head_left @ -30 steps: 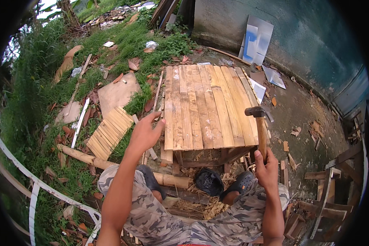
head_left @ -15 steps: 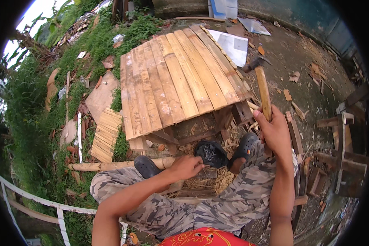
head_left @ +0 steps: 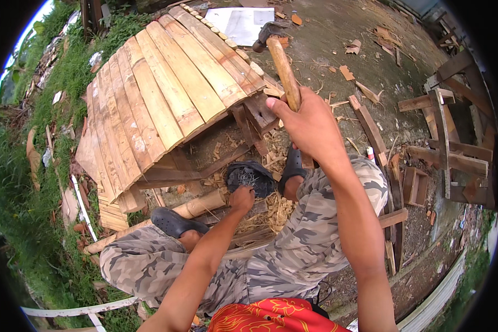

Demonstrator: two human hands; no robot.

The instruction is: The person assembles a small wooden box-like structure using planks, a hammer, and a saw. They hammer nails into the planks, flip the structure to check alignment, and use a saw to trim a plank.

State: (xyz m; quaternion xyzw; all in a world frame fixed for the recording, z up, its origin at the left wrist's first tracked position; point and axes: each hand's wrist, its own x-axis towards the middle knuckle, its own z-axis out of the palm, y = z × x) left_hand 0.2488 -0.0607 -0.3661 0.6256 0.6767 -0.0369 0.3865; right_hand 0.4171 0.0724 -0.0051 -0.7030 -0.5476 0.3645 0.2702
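My right hand (head_left: 311,123) is wrapped round the wooden handle of a hammer (head_left: 283,66), its dark metal head raised beyond the near right corner of a slatted wooden tabletop (head_left: 169,83). Pale wood or bamboo strips make up that top, and small nail heads dot it. Between my feet sits a black pouch-like container (head_left: 267,182) with many loose nails (head_left: 248,177) inside. My left hand (head_left: 242,198) is at its near rim, fingers closed together; whatever they pinch is too small to make out.
A bamboo pole (head_left: 199,206) lies by my left shoe (head_left: 174,222). Wood shavings (head_left: 282,213) cover the ground near my right shoe (head_left: 291,166). Lumber pieces (head_left: 371,133) and a wooden frame (head_left: 445,144) stand to the right; a white sheet (head_left: 240,19) lies beyond the tabletop.
My view has swung to the right, so the tabletop sits further left. The left hand has come closer to the nails at the container's rim. My right hand still grips the hammer.
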